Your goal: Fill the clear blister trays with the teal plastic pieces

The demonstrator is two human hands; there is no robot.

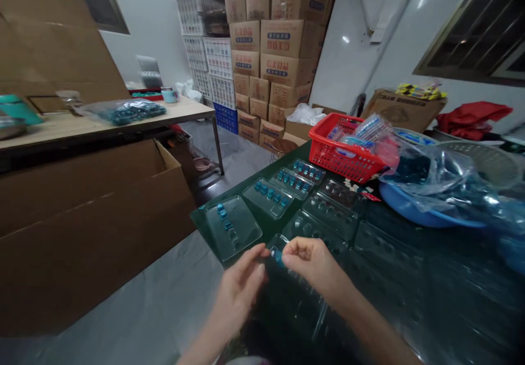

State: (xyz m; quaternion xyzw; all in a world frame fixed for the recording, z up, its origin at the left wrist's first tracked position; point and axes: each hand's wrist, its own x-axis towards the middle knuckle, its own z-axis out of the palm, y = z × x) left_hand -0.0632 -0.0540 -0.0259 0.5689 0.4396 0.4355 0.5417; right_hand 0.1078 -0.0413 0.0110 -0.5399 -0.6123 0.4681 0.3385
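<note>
- right hand (312, 265): a narrow pinch, thumb and fingertips closed on a small teal plastic piece (278, 256); the piece sits at the lower centre of the frame, just left of those fingertips, its long axis tilted down to the right;
- left hand (237, 294): just left of the piece and farther from it than the right hand, fingers (252, 264) nearly straight and together, reaching inward; the index fingertip comes just beside the piece — i cannot tell whether it touches;
- both forearms rise from the bottom edge, wrists turned inward so the hands face each other;
- a clear blister tray (279, 243) lies under and just beyond the hands, on a dark green table cover (233, 192);
- more clear blister trays (268, 198) fan out toward the centre, some holding rows of teal pieces;
- a red plastic basket (346, 149) and a blue basin (410, 214) sit at the right, the basin under a clear plastic bag;
- stacked cardboard cartons (266, 42) rise at the top centre.
</note>
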